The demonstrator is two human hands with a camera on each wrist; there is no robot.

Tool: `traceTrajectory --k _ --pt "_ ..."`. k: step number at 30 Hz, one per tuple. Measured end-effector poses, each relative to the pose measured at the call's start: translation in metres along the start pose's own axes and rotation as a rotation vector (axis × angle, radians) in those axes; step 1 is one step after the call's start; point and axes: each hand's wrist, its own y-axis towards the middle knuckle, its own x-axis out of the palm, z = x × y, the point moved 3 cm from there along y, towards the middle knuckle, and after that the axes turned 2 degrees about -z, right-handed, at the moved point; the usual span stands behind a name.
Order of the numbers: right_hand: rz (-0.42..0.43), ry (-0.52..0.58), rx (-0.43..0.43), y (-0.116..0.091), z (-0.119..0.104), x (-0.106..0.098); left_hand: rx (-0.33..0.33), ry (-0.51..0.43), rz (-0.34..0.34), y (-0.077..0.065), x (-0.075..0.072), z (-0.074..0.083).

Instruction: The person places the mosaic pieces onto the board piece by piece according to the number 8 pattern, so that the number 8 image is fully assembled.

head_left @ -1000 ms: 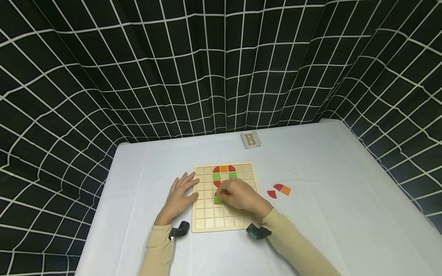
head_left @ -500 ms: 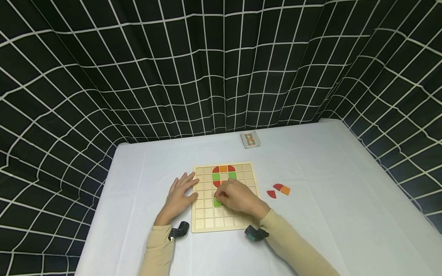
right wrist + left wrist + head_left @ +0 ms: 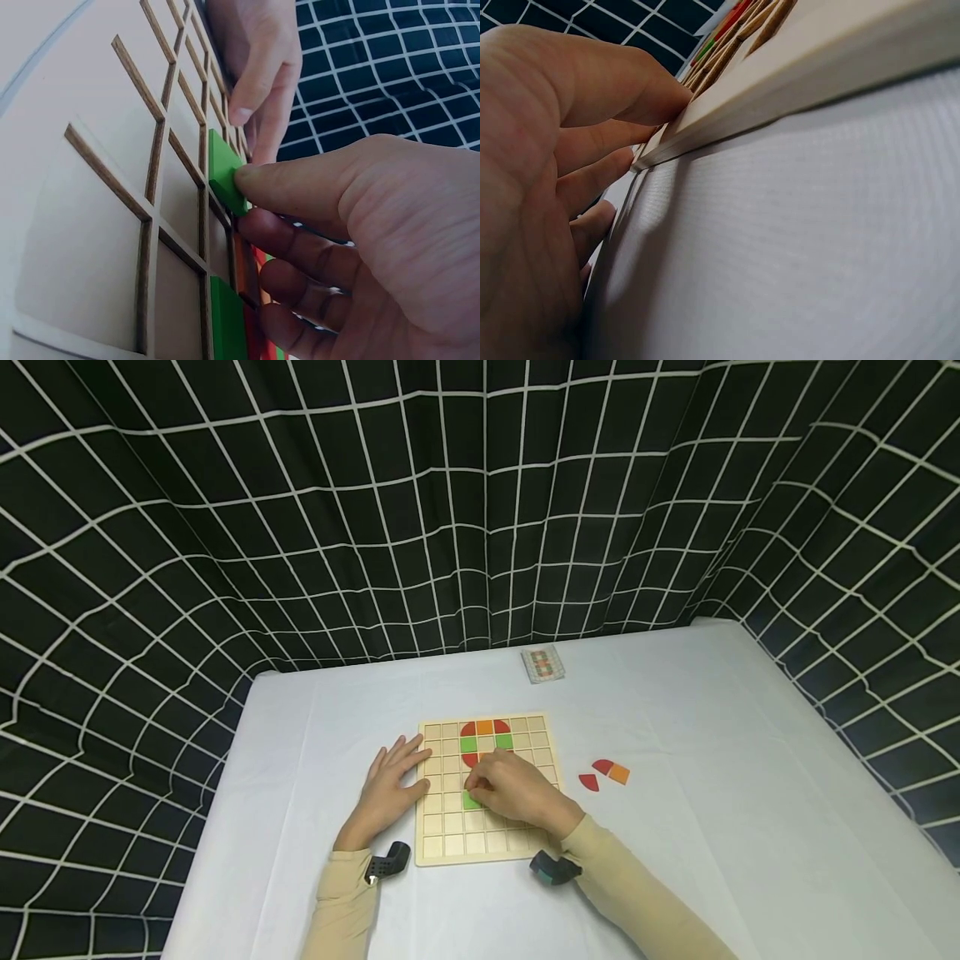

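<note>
A wooden grid board (image 3: 454,823) lies on the table. My right hand (image 3: 517,787) is over its middle, the thumb and index finger pinching a green square tile (image 3: 223,171) by its edge at a cell. In the right wrist view, a second green tile (image 3: 227,319) and an orange tile (image 3: 244,266) sit in cells nearby. Red, orange and green tiles form a ring in the far rows, partly hidden by the right hand. My left hand (image 3: 387,792) rests at the board's left edge with fingers spread, the fingertips touching the rim in the left wrist view.
Right of the board lie a loose red quarter-round tile (image 3: 589,782), a second red quarter-round (image 3: 603,767) and an orange square (image 3: 619,774). A patterned card stack (image 3: 543,665) is near the table's far edge. Black gridded curtains (image 3: 420,510) surround the white table.
The right hand and the green tile have shifted slightly toward me, then stayed nearly still. The left hand has not visibly moved.
</note>
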Motion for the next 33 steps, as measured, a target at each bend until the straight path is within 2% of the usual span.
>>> traceTrajectory --k 6,13,18,25,33 --pt "-0.005 0.019 0.018 0.001 0.001 -0.002 -0.001 0.011 0.001 0.001 0.0 -0.001" --pt "0.004 0.129 0.04 -0.001 0.008 -0.016 0.002 0.003 0.005 0.001 0.0 0.0" --pt "-0.004 0.198 0.034 -0.005 0.012 -0.032 -0.009 0.007 -0.004 0.001 0.001 -0.001" --pt "-0.001 0.236 0.087 -0.015 0.024 -0.056 -0.005 -0.003 -0.001 -0.001 0.0 0.0" --pt "0.072 0.23 0.177 -0.031 0.05 -0.085 -0.005 0.006 -0.001 0.0 0.001 0.0"
